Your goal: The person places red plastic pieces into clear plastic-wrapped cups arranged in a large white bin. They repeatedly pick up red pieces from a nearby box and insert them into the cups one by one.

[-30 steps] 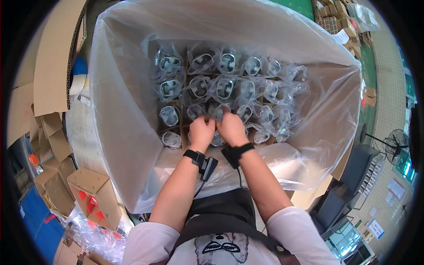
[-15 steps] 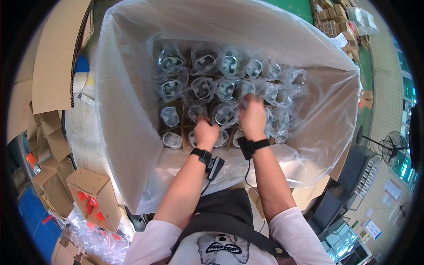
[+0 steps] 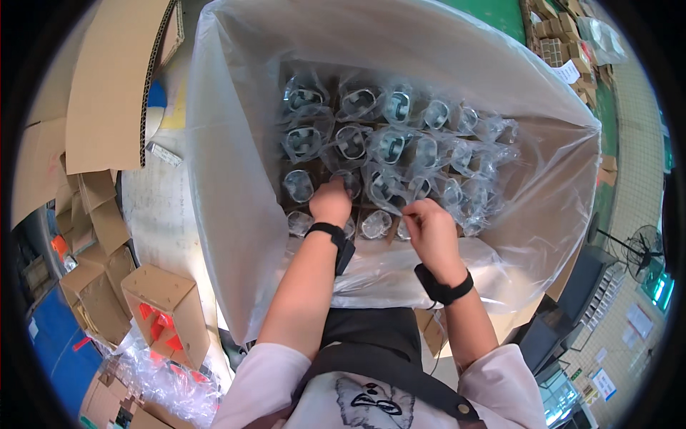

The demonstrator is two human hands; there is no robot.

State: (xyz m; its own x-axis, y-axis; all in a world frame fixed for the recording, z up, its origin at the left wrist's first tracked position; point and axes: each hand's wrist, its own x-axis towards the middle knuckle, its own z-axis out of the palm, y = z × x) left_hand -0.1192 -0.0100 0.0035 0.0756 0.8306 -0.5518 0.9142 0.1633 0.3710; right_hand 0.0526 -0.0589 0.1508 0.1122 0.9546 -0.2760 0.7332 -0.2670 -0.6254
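Note:
Metal pistons in clear plastic bags stand in rows inside a divided carton lined with a plastic sheet [image 3: 236, 179]. My left hand [image 3: 331, 204] reaches into the third row, its fingers curled at a bagged piston [image 3: 349, 184]; its fingertips are partly hidden. My right hand [image 3: 434, 232] is closed in a pinch on the edge of a clear plastic bag [image 3: 391, 202], which stretches from the neighbouring piston [image 3: 382, 186]. Both wrists wear black straps. More wrapped pistons [image 3: 375, 224] sit in the nearest row, partly covered by my hands.
At the left are a large cardboard sheet [image 3: 114, 86], an opened carton [image 3: 161, 286] with red pieces inside, and crumpled clear plastic [image 3: 171, 386]. On the right stand a black fan [image 3: 643, 247] and dark grey equipment [image 3: 582, 261]. Small cartons [image 3: 561, 36] are stacked at the far right.
My right hand has come nearer to me from the second and third rows and now pinches the bag edge. My left hand has shifted slightly left over its piston. The whole view has shifted a little.

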